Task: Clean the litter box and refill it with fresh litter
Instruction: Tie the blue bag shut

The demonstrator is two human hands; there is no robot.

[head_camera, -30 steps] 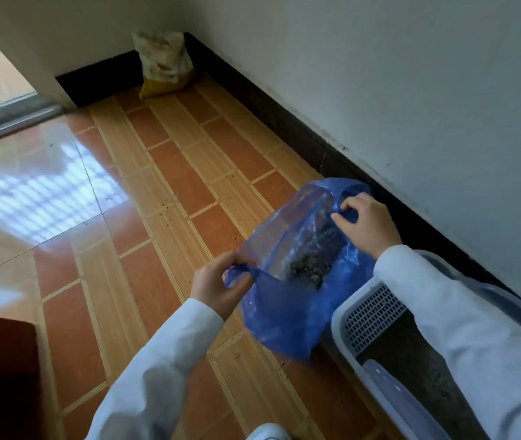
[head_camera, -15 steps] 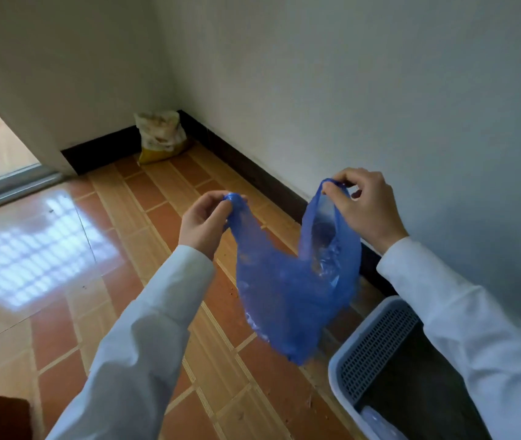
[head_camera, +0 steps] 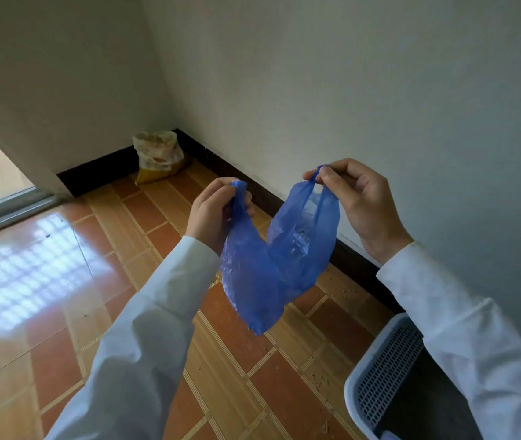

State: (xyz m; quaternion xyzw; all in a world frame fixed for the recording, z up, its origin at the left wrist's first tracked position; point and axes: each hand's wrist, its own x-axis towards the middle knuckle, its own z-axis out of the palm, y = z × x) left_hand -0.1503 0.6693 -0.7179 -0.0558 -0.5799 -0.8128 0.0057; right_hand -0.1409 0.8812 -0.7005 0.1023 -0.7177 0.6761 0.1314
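Blue thin plastic bag (head_camera: pixel 272 265) is pinched by one handle in each hand, left hand (head_camera: pixel 211 211) and right hand (head_camera: pixel 360 204); handles are best crossed and knotted tightly, well above the sagging load.

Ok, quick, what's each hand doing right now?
Left hand: pinching one handle of the blue bag.
Right hand: pinching the other handle.

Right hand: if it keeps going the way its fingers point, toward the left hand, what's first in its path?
Only the blue bag handle it pinches; beyond that, the left hand. Depth between right hand and it is unclear.
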